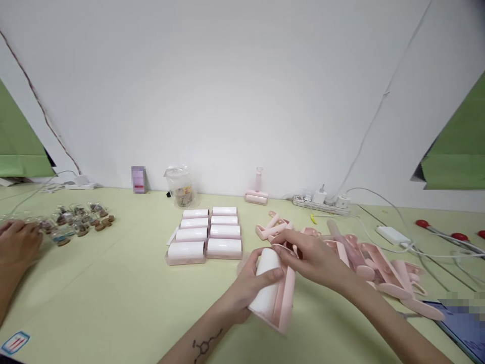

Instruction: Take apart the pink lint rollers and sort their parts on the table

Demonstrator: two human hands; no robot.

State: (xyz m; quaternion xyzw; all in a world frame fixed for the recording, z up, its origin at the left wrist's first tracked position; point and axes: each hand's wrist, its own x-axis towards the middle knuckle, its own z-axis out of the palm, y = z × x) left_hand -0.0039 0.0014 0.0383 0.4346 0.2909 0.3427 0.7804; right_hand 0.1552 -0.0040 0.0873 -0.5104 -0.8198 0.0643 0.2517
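Note:
My left hand [252,283] is wrapped round a white roll [268,285] that sits against a pink plastic case [287,298]. Fingers of my right hand [299,253] are closed at the upper end of the case and roll. Left of my hands, several white rolls in pinkish holders [224,247] lie in two columns on the green table [132,303]. Several loose pink plastic parts [382,265] are piled to the right, partly behind my right forearm. An assembled pink roller [256,196] stands by the wall.
Another person's hand [20,242] is at the far left beside small glass bottles with corks [81,222]. A plastic bag [182,187] and a small box [138,180] stand near the wall. Power strip [322,205], cables, white adapter [393,236] and phone [460,328] are on the right.

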